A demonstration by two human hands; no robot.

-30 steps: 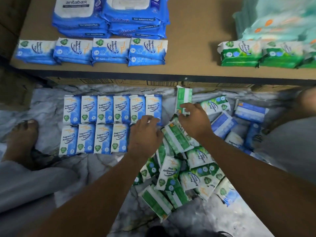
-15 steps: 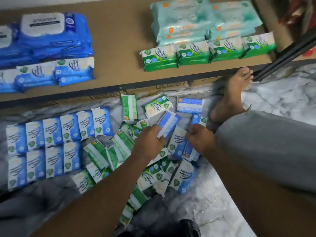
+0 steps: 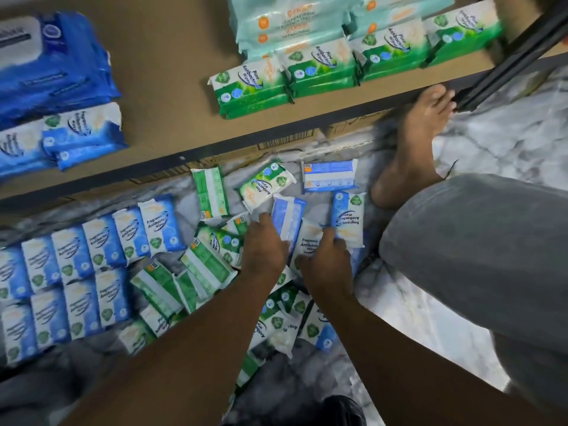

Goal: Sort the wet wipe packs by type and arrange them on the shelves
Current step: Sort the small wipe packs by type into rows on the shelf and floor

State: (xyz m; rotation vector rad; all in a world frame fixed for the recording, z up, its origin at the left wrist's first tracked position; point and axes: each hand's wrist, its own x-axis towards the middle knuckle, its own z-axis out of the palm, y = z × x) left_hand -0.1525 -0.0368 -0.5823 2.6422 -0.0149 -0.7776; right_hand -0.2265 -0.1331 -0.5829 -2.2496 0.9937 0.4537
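On the shelf [image 3: 172,96] at far left lie large blue packs [image 3: 52,66], their white lids too blurred to read, with small blue packs [image 3: 83,133] marked "Fragrance… Antibacterial" in front of them. On the marble floor [image 3: 507,142] below, two blue rows [image 3: 92,250] of packs reading "Fragrance Antibacterial Wipes" lie side by side. Just right of them is a loose green heap [image 3: 203,262], some packs face down with barcodes showing. The left hand [image 3: 264,250] reaches over that heap, its grip pinching the edge of a face-down blue pack [image 3: 290,216]. Beside it the right hand [image 3: 325,265] lies on a middle pack [image 3: 309,241] lettered "Fragrance Antibacterial", fingertips touching a further blue pack [image 3: 349,216]; whether that grip holds either, I cannot tell. Beyond the hands lie a green floor pack [image 3: 266,187] reading "Pine Antibacterial Wipes" and a barcode-up blue pack [image 3: 330,176]. On the shelf above, green shelf packs [image 3: 255,84] marked "Pine Antibacterial Wipes" sit before teal packs [image 3: 292,23] printed "ANTIBACTERIAL". At right are a bare foot [image 3: 418,139] and a grey trouser leg [image 3: 476,256].
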